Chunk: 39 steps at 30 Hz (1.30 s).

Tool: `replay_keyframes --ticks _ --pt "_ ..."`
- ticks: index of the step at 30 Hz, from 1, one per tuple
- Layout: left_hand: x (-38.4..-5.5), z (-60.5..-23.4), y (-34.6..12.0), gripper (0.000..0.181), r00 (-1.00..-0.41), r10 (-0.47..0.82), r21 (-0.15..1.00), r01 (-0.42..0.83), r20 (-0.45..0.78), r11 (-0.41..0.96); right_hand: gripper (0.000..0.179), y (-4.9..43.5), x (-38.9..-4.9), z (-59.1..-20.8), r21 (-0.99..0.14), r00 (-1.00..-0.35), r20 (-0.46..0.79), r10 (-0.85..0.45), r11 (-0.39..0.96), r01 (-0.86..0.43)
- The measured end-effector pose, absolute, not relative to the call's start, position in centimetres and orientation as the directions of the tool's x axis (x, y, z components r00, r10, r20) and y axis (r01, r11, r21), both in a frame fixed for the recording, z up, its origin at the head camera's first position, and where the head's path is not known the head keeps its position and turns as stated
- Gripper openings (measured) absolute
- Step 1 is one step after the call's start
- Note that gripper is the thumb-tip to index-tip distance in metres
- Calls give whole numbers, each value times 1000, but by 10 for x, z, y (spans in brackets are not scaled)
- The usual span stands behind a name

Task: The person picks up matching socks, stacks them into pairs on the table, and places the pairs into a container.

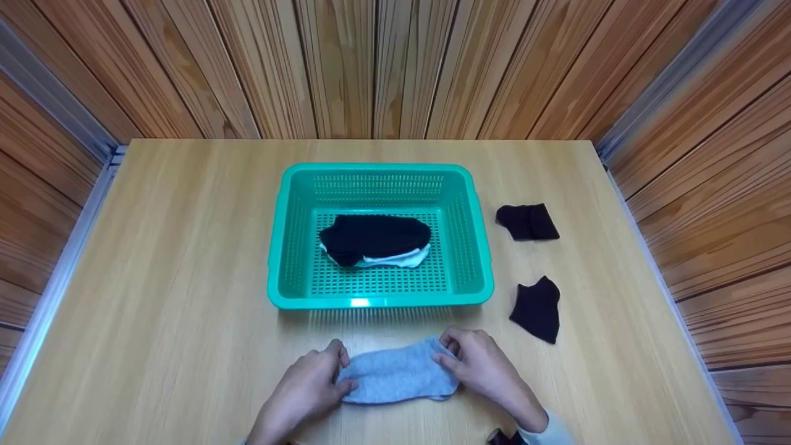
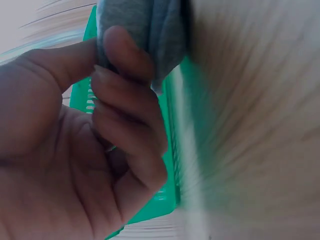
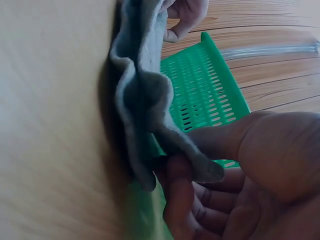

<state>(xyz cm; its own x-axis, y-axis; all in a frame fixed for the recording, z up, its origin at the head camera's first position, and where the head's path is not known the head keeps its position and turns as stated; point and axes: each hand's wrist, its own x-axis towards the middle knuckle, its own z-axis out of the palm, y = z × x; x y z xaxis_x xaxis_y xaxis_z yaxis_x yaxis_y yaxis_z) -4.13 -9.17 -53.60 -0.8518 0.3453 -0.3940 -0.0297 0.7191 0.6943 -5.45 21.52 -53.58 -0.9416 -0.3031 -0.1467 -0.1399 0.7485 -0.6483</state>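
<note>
A light grey sock [image 1: 395, 372] lies stretched between both hands near the front of the table. At its left end the left hand [image 1: 312, 383] pinches the fabric between thumb and fingers; the left wrist view shows the grey cloth [image 2: 135, 30] at those fingertips. Thumb and fingers of the right hand [image 1: 483, 364] pinch the right end. In the right wrist view two wavy layers of the sock [image 3: 155, 100] show edge-on, with the right thumb over the upper one. Behind the sock stands a green basket [image 1: 380, 303] holding a black sock [image 1: 377, 236] on top of white ones [image 1: 401, 258].
Two folded black socks, a far one [image 1: 528, 222] and a nearer one [image 1: 536, 309], lie on the table [image 1: 185, 247] right of the basket. Wood-panelled walls [image 1: 346, 68] close off the back and both sides.
</note>
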Motion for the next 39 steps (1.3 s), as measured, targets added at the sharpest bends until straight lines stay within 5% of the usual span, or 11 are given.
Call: replay_keyframes --ticks 10,16,21,27,39 --pt "-42 -540 -86 34 -850 317 643 -33 -420 765 30 212 -49 -539 -523 -958 -135 -254 839 -149" --pt "-47 -541 -85 22 -809 324 622 -65 -490 780 28 207 -41 -536 -496 -941 -127 -313 842 -213" --pt "-49 -541 -85 17 -806 341 631 -52 -484 774 25 210 -41 -534 -579 -919 -77 -386 768 -274" --pt "-51 -537 -91 22 -869 332 677 -6 -368 736 29 217 -47 -528 -693 -915 -114 -387 691 -206" --pt "-49 -534 -95 25 -915 357 862 19 -189 506 16 224 -48 -519 -786 -911 -87 -403 589 -186"
